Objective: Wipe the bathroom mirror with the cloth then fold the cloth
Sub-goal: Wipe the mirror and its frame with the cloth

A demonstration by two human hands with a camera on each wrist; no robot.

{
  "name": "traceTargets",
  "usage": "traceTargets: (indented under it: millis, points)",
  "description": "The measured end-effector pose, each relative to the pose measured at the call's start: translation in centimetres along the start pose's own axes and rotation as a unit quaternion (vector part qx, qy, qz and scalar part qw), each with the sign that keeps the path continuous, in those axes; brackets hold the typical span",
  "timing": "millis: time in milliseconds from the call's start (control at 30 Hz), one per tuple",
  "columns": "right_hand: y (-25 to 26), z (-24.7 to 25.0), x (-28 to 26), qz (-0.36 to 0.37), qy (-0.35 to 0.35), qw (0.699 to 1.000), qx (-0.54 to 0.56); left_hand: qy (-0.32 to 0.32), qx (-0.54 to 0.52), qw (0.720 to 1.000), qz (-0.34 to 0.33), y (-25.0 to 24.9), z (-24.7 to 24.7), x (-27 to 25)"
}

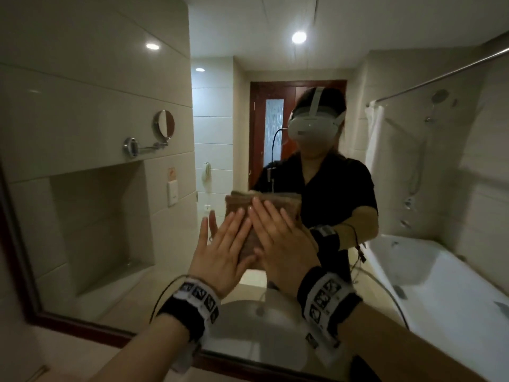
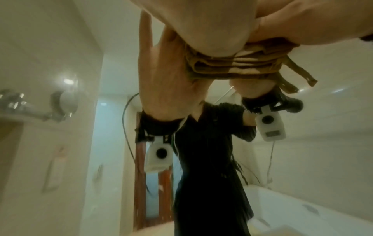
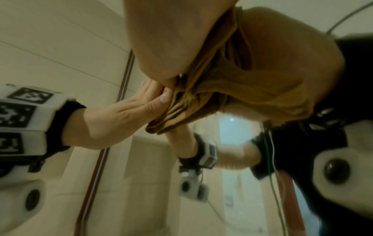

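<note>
A folded brown cloth (image 1: 239, 205) lies flat against the bathroom mirror (image 1: 110, 216), about chest height at its middle. My left hand (image 1: 220, 249) presses the cloth's left part with straight, spread fingers. My right hand (image 1: 278, 238) lies flat on its right part, fingers straight and pointing up-left. The two hands touch side by side and hide most of the cloth. In the left wrist view the cloth (image 2: 232, 67) shows as stacked layers under my palm. In the right wrist view the cloth (image 3: 242, 95) is squeezed between my palm and the glass, with the left hand (image 3: 121, 115) beside it.
The mirror's dark wooden frame (image 1: 82, 323) runs along the bottom and left. The glass reflects a person in black, a white basin (image 1: 248, 321), a bathtub (image 1: 413, 271) at right and a round wall-mounted shaving mirror (image 1: 164, 125) at left.
</note>
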State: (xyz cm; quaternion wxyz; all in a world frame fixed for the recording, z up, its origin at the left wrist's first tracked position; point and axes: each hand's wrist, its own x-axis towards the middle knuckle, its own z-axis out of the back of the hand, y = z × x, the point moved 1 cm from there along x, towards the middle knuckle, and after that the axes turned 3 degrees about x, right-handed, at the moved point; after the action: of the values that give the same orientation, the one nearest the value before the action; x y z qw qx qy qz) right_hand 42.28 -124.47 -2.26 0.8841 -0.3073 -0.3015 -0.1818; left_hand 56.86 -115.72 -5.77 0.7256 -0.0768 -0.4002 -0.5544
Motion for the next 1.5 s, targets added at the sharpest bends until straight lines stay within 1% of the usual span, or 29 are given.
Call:
traceTargets:
  millis: [67,100,167,233,300,400,500,567,633,700,767,833,900,933,1000,1067,1133,1200,1267,1333,1433,1500]
  points:
    - [-1.8,3.2,4.0,-0.005,-0.051,0.999,-0.02,-0.043,0.022,0.999,0.002,2.6,2.7,3.7]
    - [-2.9,5.1,6.5,-0.019,-0.063,0.997,-0.042,-0.065,0.038,0.997,0.006,4.3,4.5,6.0]
    - [-5.1,8.5,11.5,-0.069,-0.07,0.991,-0.09,-0.099,0.057,0.993,0.012,7.8,8.5,10.7]
    - [-6.5,11.4,15.1,-0.116,-0.08,0.986,-0.091,-0.109,0.044,0.993,0.009,10.7,11.8,14.0]
    - [-7.2,12.6,16.4,-0.128,-0.087,0.985,-0.075,-0.116,0.037,0.993,-0.009,12.1,13.3,15.4]
    - [-6.8,11.2,14.3,-0.097,-0.105,0.987,-0.073,-0.135,0.021,0.99,-0.028,11.3,12.0,14.4]
    - [-4.2,7.8,10.4,-0.062,-0.096,0.992,-0.059,-0.128,0.014,0.991,-0.036,9.3,7.5,9.8]
    - [-1.2,4.3,6.9,-0.029,-0.062,0.996,-0.053,-0.11,0.007,0.993,-0.033,8.0,2.8,4.9]
    - [2.5,0.1,3.1,-0.003,-0.023,0.999,-0.049,-0.075,0.003,0.997,-0.035,6.6,-1.9,-0.3]
    - [5.5,-3.4,0.2,-0.002,0.015,0.999,-0.043,-0.037,0.007,0.999,-0.032,5.5,-5.6,-4.3]
    - [6.7,-4.9,-1.2,-0.018,0.032,0.999,-0.032,-0.014,-0.01,1.0,-0.024,5.2,-6.9,-5.8]
    - [6.4,-4.4,-0.9,-0.012,0.027,0.999,-0.033,-0.005,-0.019,0.999,-0.037,5.5,-6.3,-5.4]
    - [5.3,-2.7,0.3,0.007,0.017,0.999,-0.033,-0.025,-0.023,0.998,-0.062,6.6,-4.8,-4.0]
    - [4.4,-1.6,1.5,0.006,0.005,1.0,-0.03,-0.047,-0.026,0.996,-0.069,7.4,-3.6,-2.6]
    - [1.9,1.6,5.4,-0.009,-0.042,0.999,-0.033,-0.102,-0.027,0.991,-0.077,9.4,0.3,1.8]
    - [-1.3,5.5,10.0,-0.045,-0.083,0.995,-0.043,-0.143,-0.002,0.987,-0.073,11.5,5.1,7.2]
    - [-4.7,9.3,13.9,-0.075,-0.098,0.99,-0.062,-0.171,0.023,0.983,-0.068,13.2,9.5,12.3]
    - [-7.6,12.3,16.2,-0.088,-0.104,0.987,-0.085,-0.186,0.031,0.979,-0.079,14.0,12.8,16.0]
    - [-9.4,14.0,16.5,-0.087,-0.099,0.986,-0.104,-0.186,0.04,0.977,-0.096,13.8,14.4,17.8]
    - [-9.9,14.3,15.8,-0.082,-0.092,0.987,-0.107,-0.185,0.039,0.977,-0.101,12.7,14.4,18.0]
    - [-9.3,12.7,12.8,-0.098,-0.096,0.988,-0.077,-0.19,0.015,0.977,-0.101,9.9,13.0,16.3]
    - [-8.8,10.7,9.4,-0.104,-0.089,0.989,-0.063,-0.183,0.005,0.977,-0.11,7.1,11.2,14.4]
